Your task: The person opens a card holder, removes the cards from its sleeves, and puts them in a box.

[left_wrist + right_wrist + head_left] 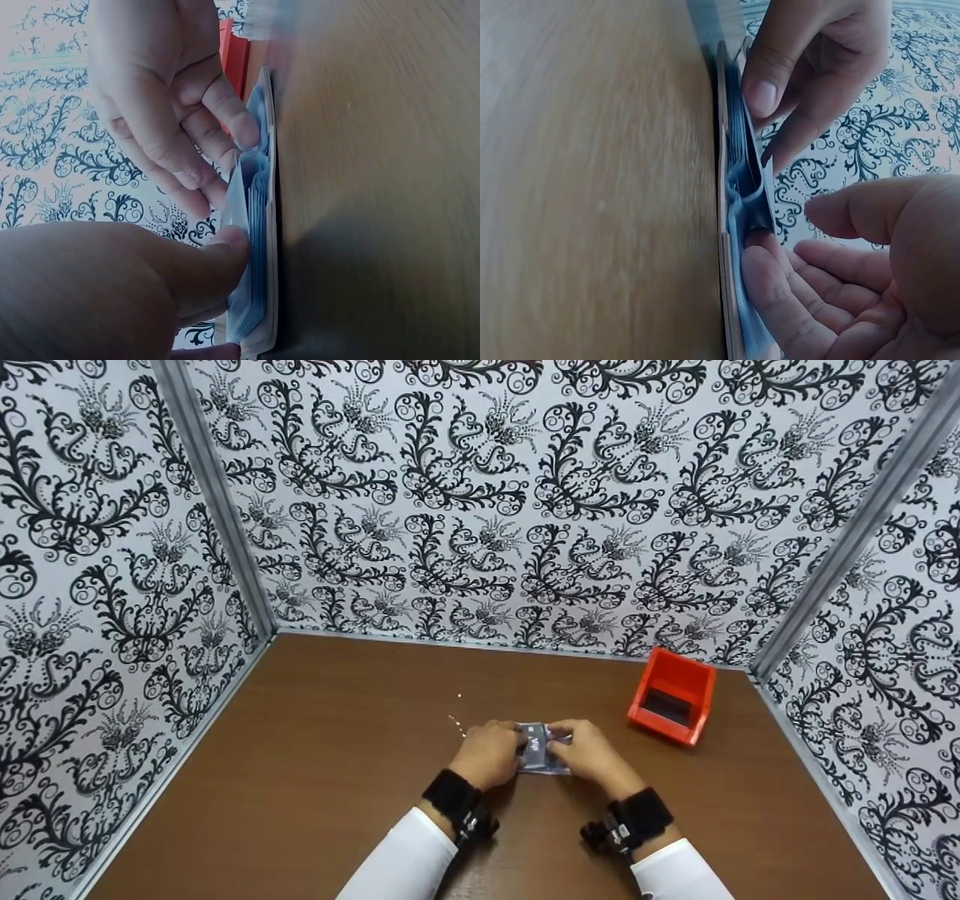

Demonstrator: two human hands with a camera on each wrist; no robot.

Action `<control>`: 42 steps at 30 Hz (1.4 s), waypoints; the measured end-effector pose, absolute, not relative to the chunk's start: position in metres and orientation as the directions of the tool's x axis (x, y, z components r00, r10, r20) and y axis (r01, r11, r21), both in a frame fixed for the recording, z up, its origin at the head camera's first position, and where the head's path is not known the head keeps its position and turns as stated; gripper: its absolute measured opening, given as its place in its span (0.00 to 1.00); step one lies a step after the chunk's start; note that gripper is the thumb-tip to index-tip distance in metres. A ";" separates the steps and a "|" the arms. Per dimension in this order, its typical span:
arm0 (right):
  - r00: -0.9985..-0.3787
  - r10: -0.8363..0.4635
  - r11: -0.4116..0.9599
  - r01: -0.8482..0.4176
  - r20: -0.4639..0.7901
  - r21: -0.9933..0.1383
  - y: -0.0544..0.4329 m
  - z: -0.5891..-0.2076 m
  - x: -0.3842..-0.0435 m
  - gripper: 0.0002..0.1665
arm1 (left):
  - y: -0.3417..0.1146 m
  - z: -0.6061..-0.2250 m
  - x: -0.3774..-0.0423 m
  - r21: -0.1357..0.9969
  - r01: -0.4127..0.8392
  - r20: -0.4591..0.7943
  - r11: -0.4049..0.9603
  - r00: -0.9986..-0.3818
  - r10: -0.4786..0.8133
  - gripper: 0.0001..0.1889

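A card holder [536, 748] with clear plastic sleeves lies spread open on the brown table, a grey card showing in it. Seen edge-on in the left wrist view, its sleeves [257, 232] form a stack on a thin pale cover. My left hand [489, 751] grips the left side, thumb against the sleeves and fingers at their edge. My right hand [592, 754] is at the other side. In the right wrist view, its fingers [780, 300] touch a curved sleeve from beneath, while the thumb stands apart. The hands partly cover the card holder.
A red open bin [671, 697] stands at the back right, with something dark inside. Patterned walls [480, 510] enclose the table [337, 750] at the back and both sides. Small bright specks show on the tabletop left of the card holder.
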State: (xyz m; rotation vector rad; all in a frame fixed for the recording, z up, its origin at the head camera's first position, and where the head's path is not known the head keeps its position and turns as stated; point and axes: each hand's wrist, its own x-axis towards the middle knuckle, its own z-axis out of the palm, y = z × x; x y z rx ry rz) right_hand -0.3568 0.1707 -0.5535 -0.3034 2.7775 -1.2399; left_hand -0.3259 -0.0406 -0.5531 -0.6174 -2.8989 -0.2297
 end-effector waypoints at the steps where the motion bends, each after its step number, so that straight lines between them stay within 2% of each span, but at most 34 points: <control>1: -0.979 -0.205 0.639 -0.131 -0.004 -0.758 0.171 -0.554 -0.357 0.23 | -0.040 -0.553 -0.326 0.110 0.417 0.197 0.902 -0.899 0.391 0.13; 6: -0.987 -0.160 0.560 -0.065 -0.031 -0.826 0.171 -0.559 -0.359 0.28 | -0.040 -0.556 -0.328 0.121 0.426 0.200 0.896 -0.895 0.399 0.12; 10: -0.989 -0.143 0.542 -0.040 -0.046 -0.839 0.171 -0.561 -0.360 0.32 | -0.040 -0.555 -0.328 0.139 0.424 0.197 0.895 -0.897 0.395 0.12; 21: -0.982 -0.124 0.448 0.074 -0.144 -0.891 0.174 -0.556 -0.356 0.35 | -0.039 -0.556 -0.327 0.123 0.420 0.220 0.899 -0.895 0.388 0.05; 31: -0.964 -0.101 0.252 0.213 -0.245 -0.944 0.165 -0.556 -0.354 0.22 | -0.037 -0.556 -0.326 0.105 0.394 0.219 0.913 -0.905 0.365 0.06; 38: -0.971 -0.091 0.258 0.191 -0.221 -0.947 0.160 -0.558 -0.354 0.14 | -0.036 -0.554 -0.325 0.099 0.386 0.200 0.917 -0.911 0.362 0.08; 42: -0.972 -0.079 0.256 0.196 -0.223 -0.947 0.161 -0.559 -0.355 0.12 | -0.036 -0.553 -0.324 0.100 0.388 0.191 0.916 -0.911 0.365 0.09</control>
